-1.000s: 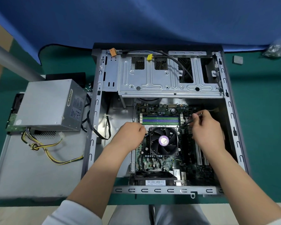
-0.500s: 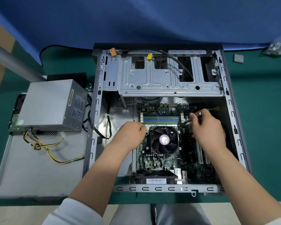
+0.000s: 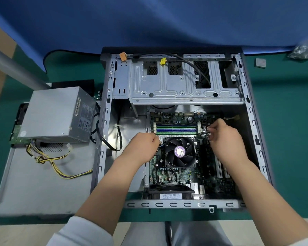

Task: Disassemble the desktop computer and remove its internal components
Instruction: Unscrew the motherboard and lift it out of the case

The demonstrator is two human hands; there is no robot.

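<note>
The open desktop case (image 3: 251, 110) lies flat on the green mat with its motherboard (image 3: 176, 174) exposed. In the middle of the board sits the black CPU cooler (image 3: 180, 151) with a purple hub sticker. My left hand (image 3: 142, 148) has its fingers curled against the cooler's upper left corner; the fingertips are hidden. My right hand (image 3: 226, 139) pinches a thin tool (image 3: 205, 133), whose tip lies by the cooler's upper right corner. Green and blue memory slots (image 3: 176, 128) run just beyond the cooler.
The grey power supply (image 3: 55, 112) with yellow-black cables (image 3: 52, 160) rests on the removed side panel (image 3: 34, 183) at left. A metal drive cage (image 3: 176, 86) spans the case's far half. A small square chip (image 3: 260, 63) and a plastic bag (image 3: 304, 48) lie at far right.
Both hands keep their places at the cooler's two upper corners. Only the view has drifted slightly.
</note>
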